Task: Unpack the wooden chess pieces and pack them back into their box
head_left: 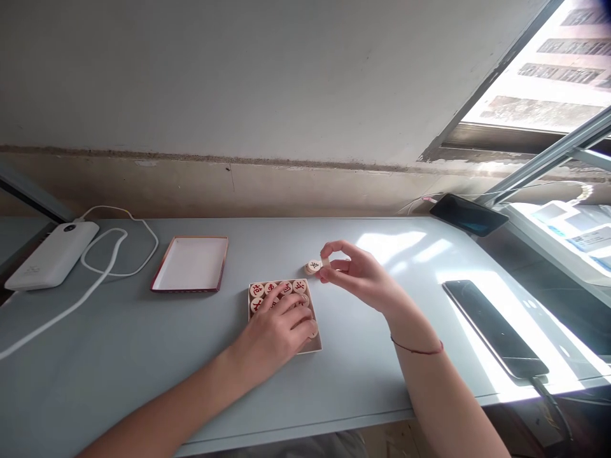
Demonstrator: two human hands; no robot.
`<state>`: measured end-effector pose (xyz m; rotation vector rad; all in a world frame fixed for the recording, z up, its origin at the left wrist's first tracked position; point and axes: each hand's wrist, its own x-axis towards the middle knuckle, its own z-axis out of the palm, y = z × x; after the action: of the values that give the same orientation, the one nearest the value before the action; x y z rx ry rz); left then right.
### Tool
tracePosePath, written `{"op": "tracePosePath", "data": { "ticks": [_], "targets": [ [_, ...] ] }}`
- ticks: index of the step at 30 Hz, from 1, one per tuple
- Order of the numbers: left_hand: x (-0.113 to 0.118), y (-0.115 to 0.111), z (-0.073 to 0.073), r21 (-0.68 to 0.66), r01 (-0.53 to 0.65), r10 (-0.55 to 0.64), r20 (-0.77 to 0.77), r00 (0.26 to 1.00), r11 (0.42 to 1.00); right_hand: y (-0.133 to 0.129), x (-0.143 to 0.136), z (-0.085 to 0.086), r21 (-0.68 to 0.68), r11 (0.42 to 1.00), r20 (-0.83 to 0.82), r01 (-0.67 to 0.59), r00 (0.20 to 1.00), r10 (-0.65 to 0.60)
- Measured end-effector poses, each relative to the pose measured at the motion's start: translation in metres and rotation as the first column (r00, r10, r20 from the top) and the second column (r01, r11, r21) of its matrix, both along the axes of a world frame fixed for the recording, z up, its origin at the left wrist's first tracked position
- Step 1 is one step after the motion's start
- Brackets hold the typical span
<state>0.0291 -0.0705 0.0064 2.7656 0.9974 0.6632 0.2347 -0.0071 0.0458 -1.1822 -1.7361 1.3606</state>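
Observation:
An open box (315, 346) of round Chinese chess pieces (299, 286) with red characters sits on the desk in front of me. My left hand (274, 334) lies over it with the fingers stretched across the pieces, hiding several of them. Just beyond the box's far right corner is a small pile of pieces, the top one a chess piece (314, 266) with a dark character. Right beside that pile, my right hand (358, 273) pinches a chess piece (326, 261) on edge between thumb and forefinger. Its face cannot be seen.
The shallow box lid (191, 264) lies inside up on the desk (200, 337), left of the box. Farther left is a white power bank (52, 254) with a white cable (71, 305). To the right lie a phone (494, 327) with a cable and another dark phone (468, 215).

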Motion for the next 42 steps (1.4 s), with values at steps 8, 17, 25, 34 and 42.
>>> {"op": "tracePosePath", "data": {
  "ticks": [8,17,25,34,42],
  "targets": [
    [-0.020,0.011,0.008,-0.081,-0.104,0.096,-0.093,0.991,0.991,-0.023,-0.009,0.010,0.130,0.915,0.450,-0.383,0.845,0.289],
    [-0.062,0.013,0.011,-0.407,-0.153,0.051,-0.250,0.967,0.901,-0.038,-0.034,-0.008,0.194,0.841,0.749,-0.506,0.630,0.206],
    [-0.058,0.018,0.008,-0.408,-0.191,0.098,-0.239,0.966,0.893,-0.018,-0.020,-0.011,0.276,0.878,0.643,-0.392,0.754,0.135],
    [-0.063,0.024,0.006,-0.439,-0.201,0.117,-0.211,0.970,0.876,0.010,-0.019,-0.035,0.342,0.893,0.813,-0.292,0.568,-0.125],
    [-0.061,0.025,0.004,-0.334,-0.251,0.194,-0.195,0.961,0.908,0.003,-0.020,-0.025,0.430,0.898,0.628,-0.091,0.745,-0.225]
  ]
}}
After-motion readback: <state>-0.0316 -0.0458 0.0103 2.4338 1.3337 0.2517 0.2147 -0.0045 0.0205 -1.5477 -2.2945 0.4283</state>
